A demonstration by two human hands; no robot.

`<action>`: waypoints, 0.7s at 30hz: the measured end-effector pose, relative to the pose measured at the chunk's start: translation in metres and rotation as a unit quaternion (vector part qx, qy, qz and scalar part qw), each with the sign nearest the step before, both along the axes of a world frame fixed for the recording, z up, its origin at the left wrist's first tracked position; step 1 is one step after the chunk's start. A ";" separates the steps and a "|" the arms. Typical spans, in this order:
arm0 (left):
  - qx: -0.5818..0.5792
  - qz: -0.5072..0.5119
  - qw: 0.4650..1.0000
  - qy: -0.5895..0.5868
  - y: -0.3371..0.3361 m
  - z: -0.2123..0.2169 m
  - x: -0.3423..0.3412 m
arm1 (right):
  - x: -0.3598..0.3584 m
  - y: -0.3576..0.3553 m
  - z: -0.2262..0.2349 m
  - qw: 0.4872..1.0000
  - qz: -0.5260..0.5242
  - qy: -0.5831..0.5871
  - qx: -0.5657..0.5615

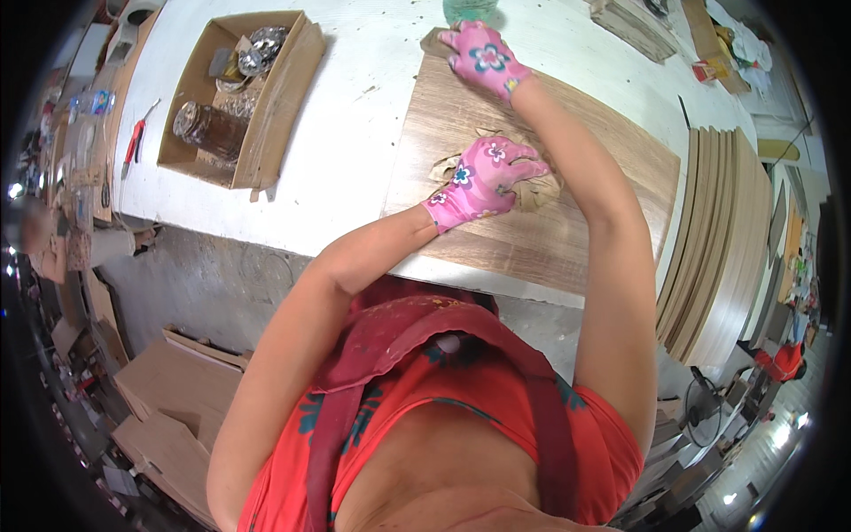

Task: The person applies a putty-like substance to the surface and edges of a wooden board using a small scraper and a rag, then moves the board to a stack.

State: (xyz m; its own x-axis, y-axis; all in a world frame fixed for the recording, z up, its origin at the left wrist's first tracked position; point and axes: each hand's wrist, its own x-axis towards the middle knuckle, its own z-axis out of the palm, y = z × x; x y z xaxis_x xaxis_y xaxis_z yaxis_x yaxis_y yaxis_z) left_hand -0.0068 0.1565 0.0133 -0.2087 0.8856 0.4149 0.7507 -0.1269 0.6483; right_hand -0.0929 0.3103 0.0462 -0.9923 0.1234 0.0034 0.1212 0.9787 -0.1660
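Observation:
A wood-grain panel (pixel 576 239) lies on the white table before me. My left hand (pixel 483 182), in a pink flowered glove, is closed on a crumpled beige cloth (pixel 532 191) and presses it against the panel. Parts of the cloth stick out around the glove. Farther off, at the panel's far left corner, my right hand (pixel 486 58) wears a matching glove, its fingers curled. A small brown piece (pixel 434 43) shows beside those fingers; whether they grip it is hidden. Just beyond stands a greenish container (pixel 470 11), cut off by the view's top edge.
On the left of the table (pixel 355 115) sits an open cardboard box (pixel 275 124) holding a dark jar (pixel 208 129) and crumpled items. Red-handled pliers (pixel 135 142) lie farther left. Several stacked panels (pixel 709 239) stand at right. Cardboard (pixel 177 381) lies below left.

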 end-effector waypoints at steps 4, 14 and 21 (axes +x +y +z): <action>0.020 -0.001 1.000 0.004 0.005 0.007 0.004 | -0.018 0.011 -0.006 1.000 0.023 -0.005 0.012; 0.007 0.005 1.000 0.010 0.004 0.002 0.006 | 0.011 0.018 -0.020 0.998 -0.022 0.062 -0.017; 0.025 0.006 1.000 0.006 0.004 0.001 0.006 | 0.079 0.028 -0.008 0.979 -0.083 0.168 -0.084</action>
